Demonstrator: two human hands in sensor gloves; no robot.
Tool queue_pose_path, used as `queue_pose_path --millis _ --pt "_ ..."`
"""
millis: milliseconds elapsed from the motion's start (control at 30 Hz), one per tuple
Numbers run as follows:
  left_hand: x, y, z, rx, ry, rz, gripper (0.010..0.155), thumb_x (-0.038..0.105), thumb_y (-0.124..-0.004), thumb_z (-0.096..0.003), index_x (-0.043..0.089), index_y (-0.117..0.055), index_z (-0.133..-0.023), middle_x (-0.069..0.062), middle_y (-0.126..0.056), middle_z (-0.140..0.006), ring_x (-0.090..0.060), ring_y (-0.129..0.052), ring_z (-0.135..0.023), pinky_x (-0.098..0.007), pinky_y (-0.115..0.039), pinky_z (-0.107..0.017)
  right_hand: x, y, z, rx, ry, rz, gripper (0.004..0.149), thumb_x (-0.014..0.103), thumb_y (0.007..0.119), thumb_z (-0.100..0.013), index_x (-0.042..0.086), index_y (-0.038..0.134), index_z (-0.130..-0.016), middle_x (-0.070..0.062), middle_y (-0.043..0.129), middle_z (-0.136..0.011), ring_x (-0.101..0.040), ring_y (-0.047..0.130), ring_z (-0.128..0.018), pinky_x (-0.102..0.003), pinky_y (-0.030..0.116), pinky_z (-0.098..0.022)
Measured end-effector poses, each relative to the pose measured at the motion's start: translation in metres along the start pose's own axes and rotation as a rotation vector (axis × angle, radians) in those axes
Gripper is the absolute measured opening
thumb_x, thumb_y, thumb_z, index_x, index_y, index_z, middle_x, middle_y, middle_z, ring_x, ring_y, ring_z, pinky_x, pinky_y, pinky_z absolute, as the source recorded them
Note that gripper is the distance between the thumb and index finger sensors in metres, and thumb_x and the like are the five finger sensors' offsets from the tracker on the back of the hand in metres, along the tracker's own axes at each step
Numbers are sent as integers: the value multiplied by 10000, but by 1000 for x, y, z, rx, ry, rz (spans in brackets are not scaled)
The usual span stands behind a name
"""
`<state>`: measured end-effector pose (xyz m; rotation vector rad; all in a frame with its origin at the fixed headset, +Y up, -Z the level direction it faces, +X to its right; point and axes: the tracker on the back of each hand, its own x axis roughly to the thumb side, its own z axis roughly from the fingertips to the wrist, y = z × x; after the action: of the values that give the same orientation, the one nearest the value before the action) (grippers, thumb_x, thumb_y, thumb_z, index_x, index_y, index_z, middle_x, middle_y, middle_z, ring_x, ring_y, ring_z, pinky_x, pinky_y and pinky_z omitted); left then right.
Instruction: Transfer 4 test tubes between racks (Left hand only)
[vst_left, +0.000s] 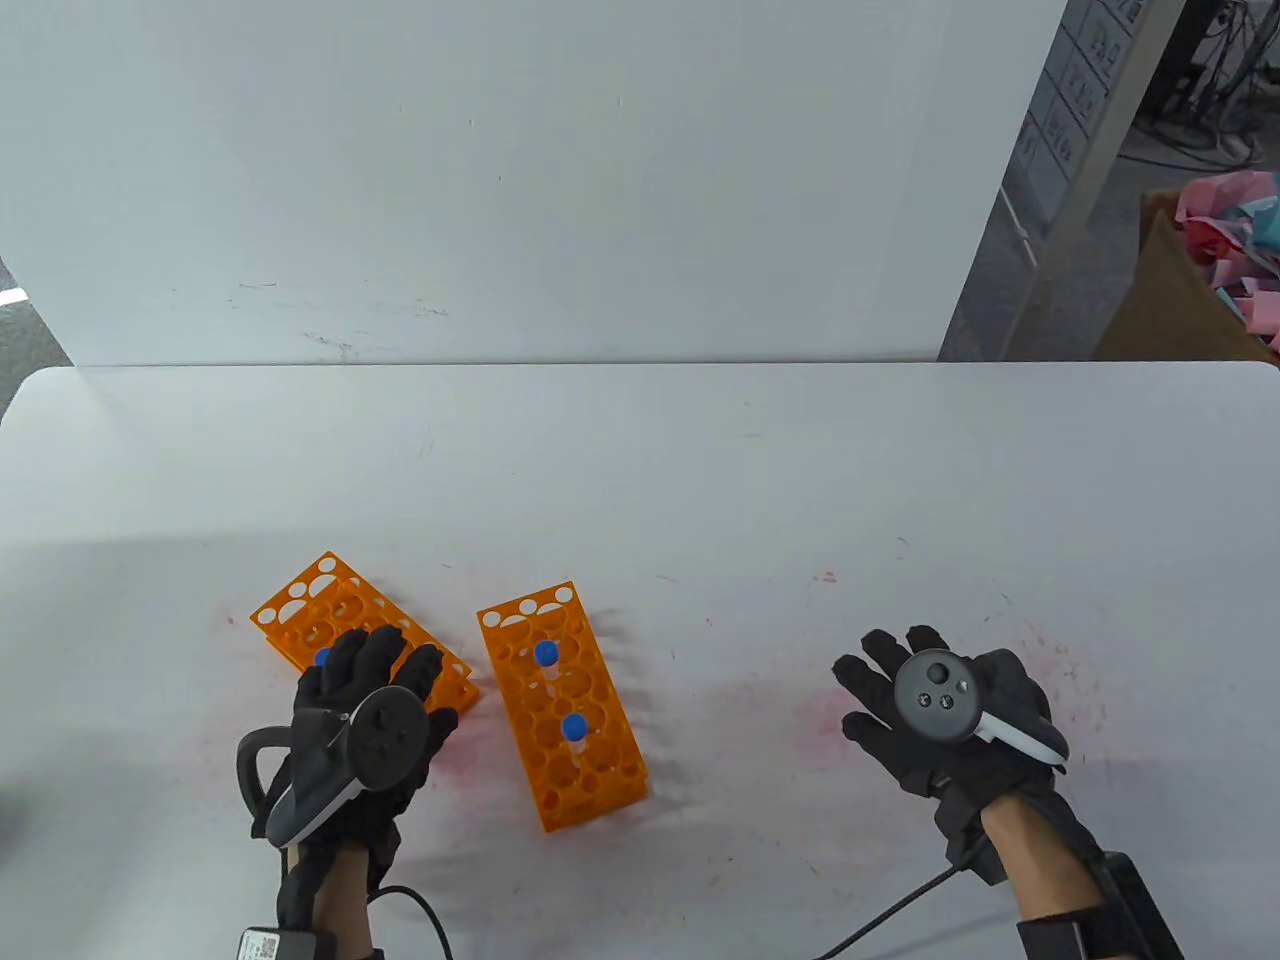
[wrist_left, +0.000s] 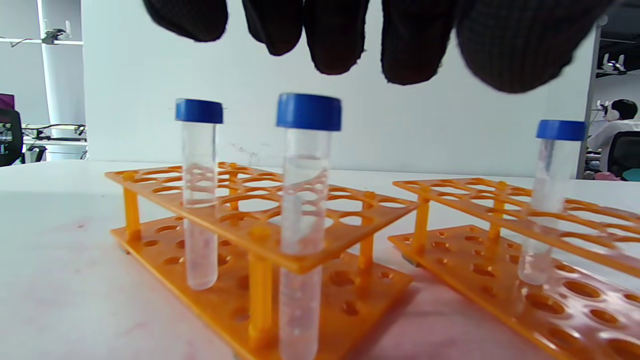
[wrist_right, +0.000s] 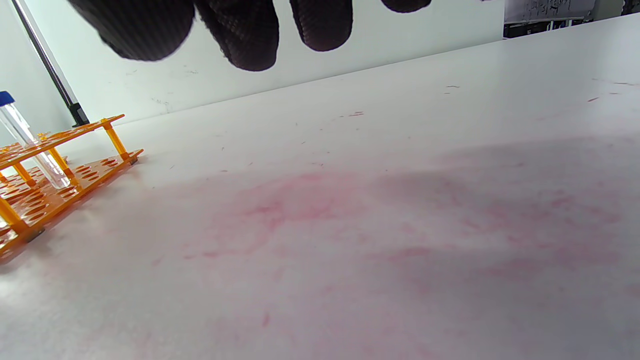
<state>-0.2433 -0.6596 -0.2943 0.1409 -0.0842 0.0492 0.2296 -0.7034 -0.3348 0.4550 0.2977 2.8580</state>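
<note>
Above the left rack (vst_left: 300, 610), left hand (vst_left: 365, 700) hovers spread, gripping nothing; right hand (vst_left: 940, 710) likewise.

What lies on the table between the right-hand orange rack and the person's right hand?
Only bare, pink-stained table lies between the rack and the right hand, as the table view shows.
</note>
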Motion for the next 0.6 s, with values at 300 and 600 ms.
queue_pose_path --millis 300,600 --pt "34 -6 -1 -8 -154 37 640 548 -751 -455 335 -621 -1044 -40 -676 -1127 -365 -647 -1062 -648 -608 -721 -1 0 1 -4 2 -2 617 525 578 -541 273 466 -1093 -125 330 -1199 -537 229 -1024 -779 316 -657" --pt "62 -17 -3 -38 -268 68 650 545 -755 -452 339 -606 -1050 -17 -750 -1073 -339 -718 -1027 -633 -635 -714 -1 0 1 0 0 -3 615 525 578 -541 275 467 -1092 -126 328 -1199 -539 229 -1024 -779 314 -659"
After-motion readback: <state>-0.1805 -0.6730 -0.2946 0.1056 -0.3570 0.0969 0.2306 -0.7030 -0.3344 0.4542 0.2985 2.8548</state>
